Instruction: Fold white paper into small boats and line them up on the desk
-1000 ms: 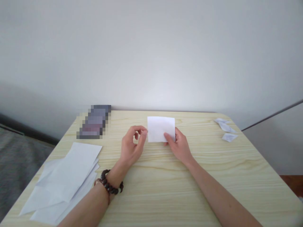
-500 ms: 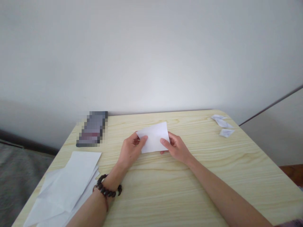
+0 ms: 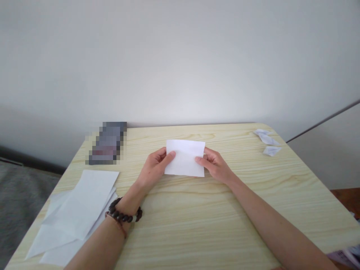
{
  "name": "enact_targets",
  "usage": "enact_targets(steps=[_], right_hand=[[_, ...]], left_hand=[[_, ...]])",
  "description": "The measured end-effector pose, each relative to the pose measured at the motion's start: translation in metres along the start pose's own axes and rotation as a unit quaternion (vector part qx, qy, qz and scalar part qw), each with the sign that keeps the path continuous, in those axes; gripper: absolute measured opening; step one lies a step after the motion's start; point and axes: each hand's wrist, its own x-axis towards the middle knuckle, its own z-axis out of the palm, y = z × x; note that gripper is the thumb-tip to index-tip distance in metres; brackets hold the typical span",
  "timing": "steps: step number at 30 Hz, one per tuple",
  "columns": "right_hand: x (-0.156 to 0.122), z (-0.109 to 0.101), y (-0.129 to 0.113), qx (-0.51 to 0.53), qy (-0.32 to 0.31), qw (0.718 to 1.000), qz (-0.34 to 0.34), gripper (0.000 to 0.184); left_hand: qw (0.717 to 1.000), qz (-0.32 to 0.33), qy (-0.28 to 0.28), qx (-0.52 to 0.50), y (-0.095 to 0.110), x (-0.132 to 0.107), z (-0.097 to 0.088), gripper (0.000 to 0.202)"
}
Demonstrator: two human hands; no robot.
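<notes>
A small white folded sheet of paper (image 3: 185,157) is held just above the pale wooden table (image 3: 197,217), near its middle. My left hand (image 3: 154,169) pinches the sheet's left edge, thumb on top; a dark bead bracelet is on that wrist. My right hand (image 3: 215,165) pinches the right edge in the same way. Both hands are closed on the paper.
A loose pile of white sheets (image 3: 75,210) lies at the table's front left. A blurred dark flat object (image 3: 108,143) sits at the back left. Three small folded paper pieces (image 3: 268,142) rest at the back right corner. A plain wall stands behind.
One second ago only my right hand held the sheet, with my left hand curled beside it. My left hand has since taken the left edge, and the sheet has turned level between both hands.
</notes>
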Motion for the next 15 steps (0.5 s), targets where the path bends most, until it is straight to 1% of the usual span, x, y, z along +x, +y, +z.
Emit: enact_targets(steps=[3,6,8,11,15], right_hand=[[-0.0011,0.0006,-0.0035,-0.008,0.001,1.000,-0.005,0.037],[-0.0021,0.0005,-0.0051,-0.028,0.026,0.999,-0.002,0.036],[-0.0024,0.0000,-0.0043,-0.031,0.030,0.999,0.007,0.038],[-0.0025,-0.0006,-0.0017,-0.011,0.022,0.999,0.024,0.040],[-0.0024,0.0001,-0.0002,0.003,0.026,0.999,0.032,0.040]], left_hand=[[1.000,0.010,0.001,0.011,-0.0010,0.0003,-0.0011,0.035],[0.999,0.018,-0.031,0.008,-0.0007,-0.0009,-0.0024,0.034],[0.999,0.017,-0.044,0.015,0.0001,-0.0016,-0.0029,0.030],[0.999,0.019,-0.035,0.023,0.0012,-0.0019,-0.0026,0.025],[0.999,0.015,-0.026,0.011,0.0010,-0.0006,-0.0016,0.029]])
